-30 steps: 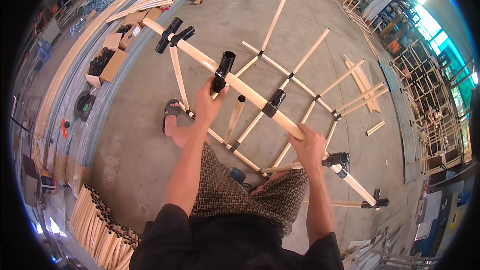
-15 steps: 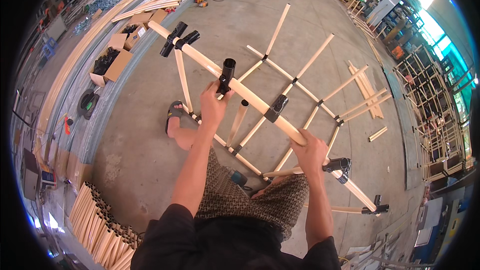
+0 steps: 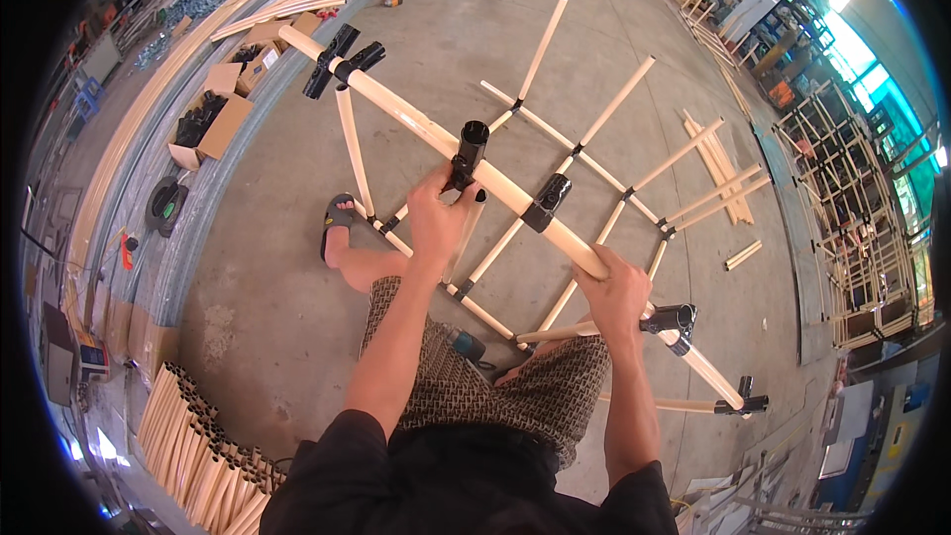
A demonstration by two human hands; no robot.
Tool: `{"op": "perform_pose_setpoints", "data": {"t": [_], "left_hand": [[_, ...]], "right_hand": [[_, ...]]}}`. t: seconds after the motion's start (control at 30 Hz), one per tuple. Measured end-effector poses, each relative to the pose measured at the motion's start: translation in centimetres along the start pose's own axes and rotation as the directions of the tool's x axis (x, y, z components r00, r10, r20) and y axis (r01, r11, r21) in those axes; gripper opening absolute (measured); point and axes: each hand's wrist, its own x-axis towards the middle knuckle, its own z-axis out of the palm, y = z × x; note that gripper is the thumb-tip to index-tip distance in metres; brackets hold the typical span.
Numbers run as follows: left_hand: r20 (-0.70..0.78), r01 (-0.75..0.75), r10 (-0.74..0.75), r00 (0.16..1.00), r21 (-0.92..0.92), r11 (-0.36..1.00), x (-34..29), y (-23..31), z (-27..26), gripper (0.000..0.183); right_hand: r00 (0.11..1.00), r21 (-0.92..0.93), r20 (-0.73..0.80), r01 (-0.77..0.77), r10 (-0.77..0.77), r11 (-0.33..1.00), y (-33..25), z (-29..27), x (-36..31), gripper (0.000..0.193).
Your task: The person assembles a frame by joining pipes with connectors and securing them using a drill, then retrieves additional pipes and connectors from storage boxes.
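A long cream pipe slants across in front of me, held above the floor. My left hand grips a black pipe connector fitted around it, the connector's socket pointing up. My right hand is wrapped around the pipe lower down. Between my hands sits a second black connector. A cluster of black connectors is on the pipe near its far left end, and another black connector is just beyond my right hand.
A pipe frame with upright pipes lies on the floor ahead. Open cardboard boxes of black parts stand at left, near a tape roll. Bundled short pipes lie lower left. A power drill rests between my legs.
My left hand and its connector have slid along the pipe toward the second connector, narrowing the gap. The pipe's far end has shifted slightly up and left. My right hand keeps its hold.
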Motion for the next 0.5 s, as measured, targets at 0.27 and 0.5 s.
{"op": "perform_pose_setpoints", "data": {"t": [0.27, 0.5], "left_hand": [[0.148, -0.116, 0.072, 0.986, 0.316, 0.942, 1.1, 1.3, -1.5, 0.023], [-0.025, -0.133, 0.135, 0.991, 0.083, 0.988, 0.8, 0.3, -0.2, 0.022]], "right_hand": [[0.998, 0.005, -0.064, 0.024, -0.024, 1.0, 0.3, 0.2, -0.2, 0.026], [0.998, 0.023, -0.055, -0.012, 0.013, 1.0, -0.1, 0.1, 0.3, 0.031]]}}
